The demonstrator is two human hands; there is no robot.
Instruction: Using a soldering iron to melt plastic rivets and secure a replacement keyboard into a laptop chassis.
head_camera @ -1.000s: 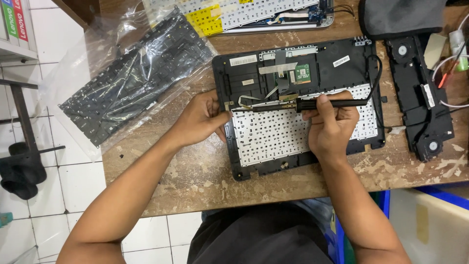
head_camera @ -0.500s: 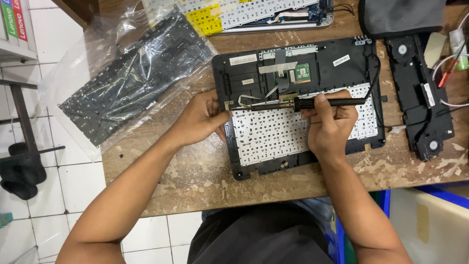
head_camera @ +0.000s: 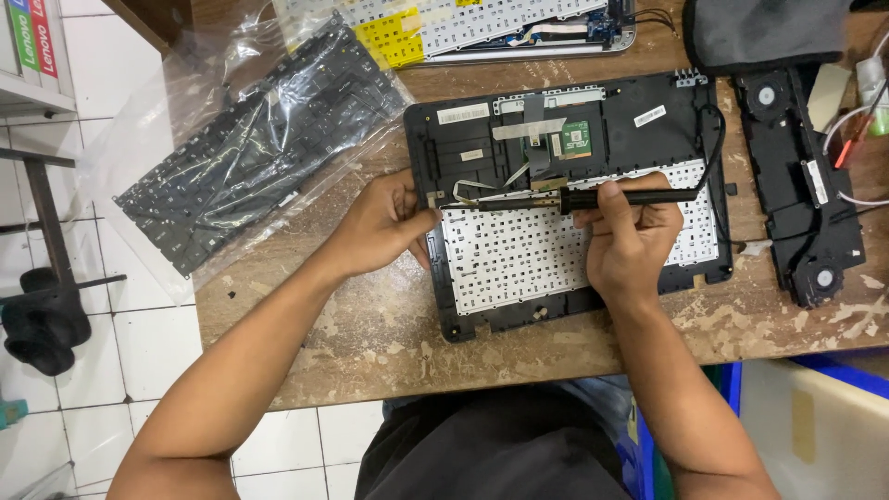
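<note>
- Right hand [head_camera: 630,245] is wrapped tight around the black handle of a soldering iron [head_camera: 639,196], and its thin metal tip points away to the left.
- Left hand [head_camera: 380,222] has nothing inside it; its fingers press on the left edge of the laptop case [head_camera: 565,199].
- Laptop case is black, lies flat on the wooden desk [head_camera: 370,324] and sits under both hands.
- White back of a keyboard [head_camera: 528,250] fills the lower part of the case, right between the two hands.
- Small green board [head_camera: 576,141] sits in the case just past the right hand.
- Black cord [head_camera: 715,148] runs from the iron's handle, off to the right of that hand.
- Spare black keyboard in a clear plastic bag [head_camera: 250,139] lies beyond the left hand, out to its left.
- Long black speaker part [head_camera: 801,185] lies well to the right of the right hand.
- Another open laptop [head_camera: 463,23] rests at the far edge of the desk.
</note>
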